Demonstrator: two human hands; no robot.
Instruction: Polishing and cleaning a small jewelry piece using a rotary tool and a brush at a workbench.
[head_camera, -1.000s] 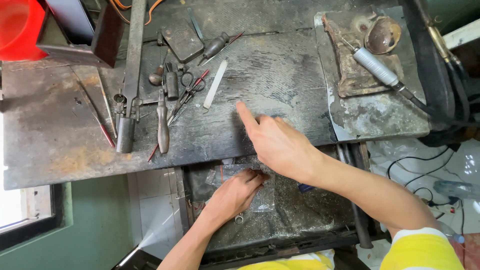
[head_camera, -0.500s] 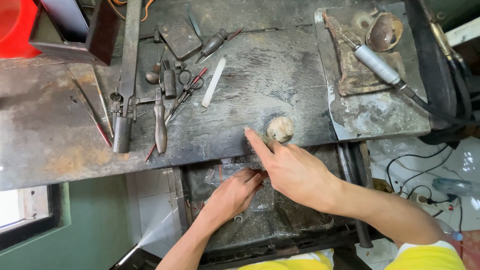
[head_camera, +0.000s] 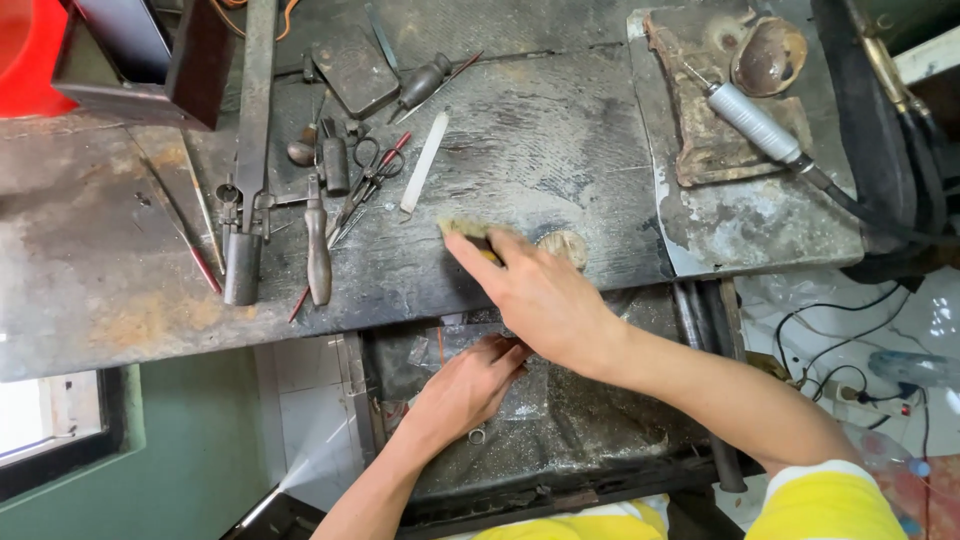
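Head view: our right hand (head_camera: 545, 300) gripped a small brush (head_camera: 468, 230) near the counter (head_camera: 100, 300) front edge; left hand (head_camera: 470, 385) held a clear sheet (head_camera: 440, 345) below. Dust might overshoot it.

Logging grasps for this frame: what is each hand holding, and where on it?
Right hand grips a small worn yellowish brush by its near end; bristle end sticks out past the fingertips. Left hand rests on a clear plastic sheet in the tray; no grasp can be told.

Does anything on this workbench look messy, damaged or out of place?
Yes. The metal benchtop is rusty and stained, and fine dust covers the part where the right hand holds a brush. The tools lie scattered, not damaged.
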